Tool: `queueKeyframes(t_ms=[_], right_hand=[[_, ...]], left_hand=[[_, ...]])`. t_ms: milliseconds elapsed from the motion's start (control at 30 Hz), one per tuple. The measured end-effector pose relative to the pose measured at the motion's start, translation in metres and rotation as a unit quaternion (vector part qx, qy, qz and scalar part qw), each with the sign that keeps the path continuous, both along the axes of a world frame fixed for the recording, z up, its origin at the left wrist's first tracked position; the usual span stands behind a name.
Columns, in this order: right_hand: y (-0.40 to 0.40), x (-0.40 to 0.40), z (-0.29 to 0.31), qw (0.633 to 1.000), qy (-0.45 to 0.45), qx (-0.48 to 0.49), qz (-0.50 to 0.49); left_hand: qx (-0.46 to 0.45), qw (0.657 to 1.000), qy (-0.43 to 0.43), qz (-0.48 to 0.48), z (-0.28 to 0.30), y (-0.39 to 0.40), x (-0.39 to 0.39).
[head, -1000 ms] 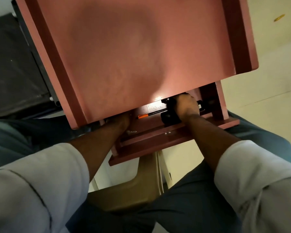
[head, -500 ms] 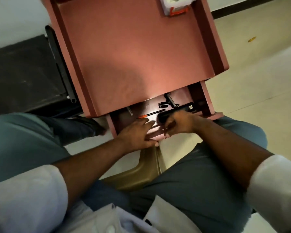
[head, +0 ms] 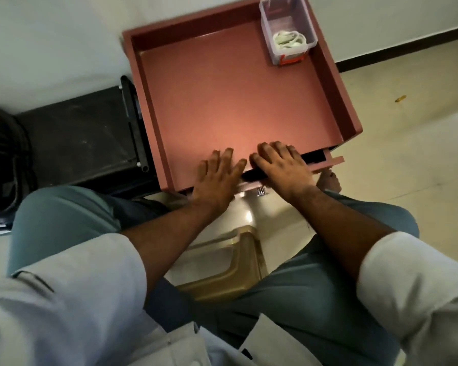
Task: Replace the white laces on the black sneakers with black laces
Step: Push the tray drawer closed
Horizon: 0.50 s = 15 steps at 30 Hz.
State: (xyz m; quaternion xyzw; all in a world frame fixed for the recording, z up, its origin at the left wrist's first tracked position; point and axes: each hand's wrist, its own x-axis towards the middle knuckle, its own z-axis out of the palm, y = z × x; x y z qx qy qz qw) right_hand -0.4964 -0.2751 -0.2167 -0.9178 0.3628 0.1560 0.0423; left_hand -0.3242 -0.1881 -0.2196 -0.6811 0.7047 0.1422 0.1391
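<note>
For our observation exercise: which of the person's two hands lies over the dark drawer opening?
The right hand: it covers the dark drawer gap, while the left hand rests flat on the reddish-brown tabletop.

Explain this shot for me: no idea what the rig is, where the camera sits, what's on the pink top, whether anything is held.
No robot here: a seated person wears a wide-angle camera on the head, looking down past the knees. The left hand and right hand lie flat, fingers straight, on the near edge of a pinkish-red table with raised rims. Under them a drawer stands slightly open. In the far right corner is a clear plastic box holding coiled white laces. Neither hand holds anything. No sneakers show.
</note>
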Motion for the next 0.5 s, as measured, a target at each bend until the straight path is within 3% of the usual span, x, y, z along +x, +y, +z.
queueKeyframes(t_ms=[100, 367, 500], right_hand=[[-0.016, 0.024, -0.007, 1.0, -0.013, -0.003, -0.028], [-0.016, 0.047, 0.019, 0.995, -0.005, 0.091, -0.03], [-0.017, 0.095, 0.049, 0.995, -0.022, 0.098, -0.025]], left_hand=[[0.036, 0.997, 0.051, 0.055, 0.005, -0.026, 0.02], [0.089, 0.993, 0.073, 0.04, 0.037, -0.034, 0.043], [0.018, 0.996, 0.058, 0.064, 0.061, -0.032, 0.068]])
